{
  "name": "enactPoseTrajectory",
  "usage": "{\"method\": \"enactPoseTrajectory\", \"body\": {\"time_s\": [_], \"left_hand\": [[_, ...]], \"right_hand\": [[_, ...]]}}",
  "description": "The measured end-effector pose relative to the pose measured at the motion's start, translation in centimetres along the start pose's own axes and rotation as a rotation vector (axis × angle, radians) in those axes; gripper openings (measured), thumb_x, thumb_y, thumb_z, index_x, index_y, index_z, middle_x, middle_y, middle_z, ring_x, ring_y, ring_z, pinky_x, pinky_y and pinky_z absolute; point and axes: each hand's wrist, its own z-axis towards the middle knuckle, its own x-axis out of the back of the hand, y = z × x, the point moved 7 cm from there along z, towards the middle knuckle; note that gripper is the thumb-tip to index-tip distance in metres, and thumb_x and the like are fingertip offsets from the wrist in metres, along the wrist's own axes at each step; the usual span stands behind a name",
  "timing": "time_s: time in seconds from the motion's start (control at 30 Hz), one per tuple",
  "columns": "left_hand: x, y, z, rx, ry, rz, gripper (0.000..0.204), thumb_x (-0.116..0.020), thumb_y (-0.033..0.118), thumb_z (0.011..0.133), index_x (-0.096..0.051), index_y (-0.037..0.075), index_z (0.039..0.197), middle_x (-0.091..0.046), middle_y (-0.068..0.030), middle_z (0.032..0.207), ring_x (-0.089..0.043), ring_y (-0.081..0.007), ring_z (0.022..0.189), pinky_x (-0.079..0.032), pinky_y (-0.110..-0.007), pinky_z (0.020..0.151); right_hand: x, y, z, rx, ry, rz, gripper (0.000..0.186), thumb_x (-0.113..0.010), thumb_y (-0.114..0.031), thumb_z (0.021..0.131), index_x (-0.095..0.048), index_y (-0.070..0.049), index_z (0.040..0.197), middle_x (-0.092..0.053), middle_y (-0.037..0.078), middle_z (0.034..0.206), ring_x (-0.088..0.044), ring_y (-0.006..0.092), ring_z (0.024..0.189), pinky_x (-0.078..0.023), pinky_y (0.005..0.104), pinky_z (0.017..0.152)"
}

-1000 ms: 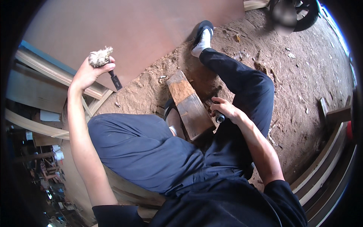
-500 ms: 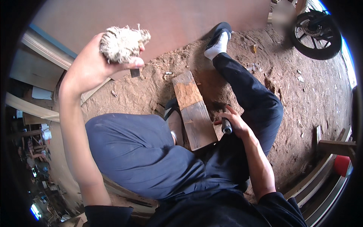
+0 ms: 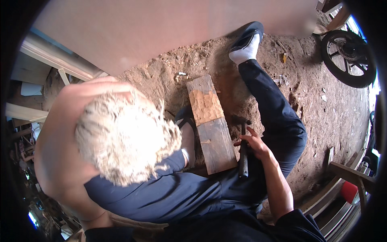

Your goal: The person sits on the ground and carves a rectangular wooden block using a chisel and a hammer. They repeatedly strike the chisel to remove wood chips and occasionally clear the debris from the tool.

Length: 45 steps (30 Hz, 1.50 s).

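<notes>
Close to the camera on the left, my left hand [image 3: 66, 115] is closed around a chisel [image 3: 125, 139]. The frayed, splayed top of its pale wooden handle fills much of that side and glares white; the blade is hidden now. At right, my right hand [image 3: 257, 146] has its fingers around the handle of a dark hammer [image 3: 243, 157], which points head-away beside my thigh. Between my legs lies a wooden board [image 3: 215, 141]. Its far part has a lighter, freshly chipped patch [image 3: 204, 105], and its near part is grey and weathered.
Wood chips litter the dirt floor [image 3: 322, 121]. A large smooth panel [image 3: 169, 28] stands at the far side. A motorcycle wheel [image 3: 348, 58] is at the far right. Wooden beams [image 3: 342, 173] and a red object [image 3: 349, 192] lie at the lower right. My shoed foot [image 3: 246, 42] touches the panel's base.
My left hand has brought the chisel nearer the camera and lower, so the frayed end looks much larger and its blade no longer shows. The hammer has swung to lie lengthwise. The view has shifted slightly.
</notes>
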Motion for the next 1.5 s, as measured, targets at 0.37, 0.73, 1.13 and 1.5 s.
{"method": "enactPoseTrajectory", "body": {"time_s": [0.37, 0.73, 1.13, 1.5], "left_hand": [[0.1, -3.5, 1.1, -0.034, -0.056, -0.032, 0.047, -0.087, 0.018, 0.071, -0.069, 0.001, 0.111, -0.073, -0.0108, 0.100, -0.070, -0.0210, 0.095, -0.058, -0.034, 0.087], [-4.0, -0.6, 3.6, -0.261, -0.412, 0.021, 0.037, -0.083, 0.017, 0.072, -0.072, 0.002, 0.105, -0.073, -0.0120, 0.097, -0.070, -0.0229, 0.093, -0.059, -0.035, 0.084], [-8.2, 5.2, 6.1, -0.103, -0.692, -0.017, 0.054, -0.083, 0.015, 0.078, -0.064, 0.001, 0.126, -0.072, -0.0172, 0.110, -0.068, -0.0341, 0.108, -0.054, -0.042, 0.099], [-6.7, 2.1, 11.4, -0.143, -0.230, -0.014, 0.046, -0.083, 0.027, 0.086, -0.067, 0.002, 0.120, -0.073, -0.0101, 0.108, -0.068, -0.0217, 0.107, -0.053, -0.039, 0.098]], "right_hand": [[-0.3, -0.3, -0.6, -0.070, -0.005, 0.097, 0.071, -0.059, -0.022, 0.099, -0.025, -0.003, 0.159, -0.073, 0.022, 0.106, -0.072, 0.0301, 0.093, -0.059, 0.0380, 0.079], [2.1, 2.8, 2.5, 0.293, -0.076, -0.269, 0.049, -0.059, 0.000, 0.094, -0.050, -0.001, 0.142, -0.071, 0.023, 0.113, -0.069, 0.0376, 0.107, -0.050, 0.0492, 0.103], [0.8, 1.4, -0.1, 0.723, -0.140, -0.644, 0.039, -0.050, -0.022, 0.102, -0.056, -0.008, 0.138, -0.063, 0.017, 0.133, -0.056, 0.0336, 0.124, -0.041, 0.0446, 0.109], [-0.3, 0.6, 0.1, 0.149, 0.079, -0.269, 0.087, -0.072, -0.038, 0.087, -0.035, -0.002, 0.156, -0.069, 0.014, 0.115, -0.062, 0.0254, 0.111, -0.049, 0.0363, 0.094]]}}
